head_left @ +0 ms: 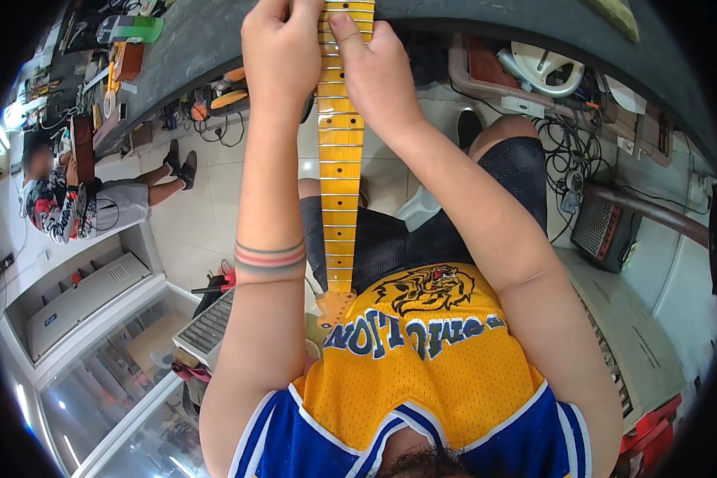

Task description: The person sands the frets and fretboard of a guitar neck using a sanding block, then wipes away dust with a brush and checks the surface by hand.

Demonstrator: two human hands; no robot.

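- A worker in a yellow mesh jersey with blue shoulders sits over a maple-coloured guitar neck, its headstock beside the lower edge of the shirt.
- The neck runs away from the wearer, between both forearms, toward a dark workbench.
- Frets and black dot inlays line the visible fingerboard, and that part appears finished; no strings cross it and no tuning pegs show on the headstock, so stringing seems not yet done.
- The far end leaves the frame, and whether a guitar body joins it there cannot be told.
- The right hand grasps the neck from its right edge, thumb laid on the frets, fingers largely hidden.
- The left hand curls against the opposite edge; whether it grips the wood or something else cannot be told.
- Beyond, black cables lie tangled near a speaker cabinet at right, while another person in grey shorts sits well apart at left.
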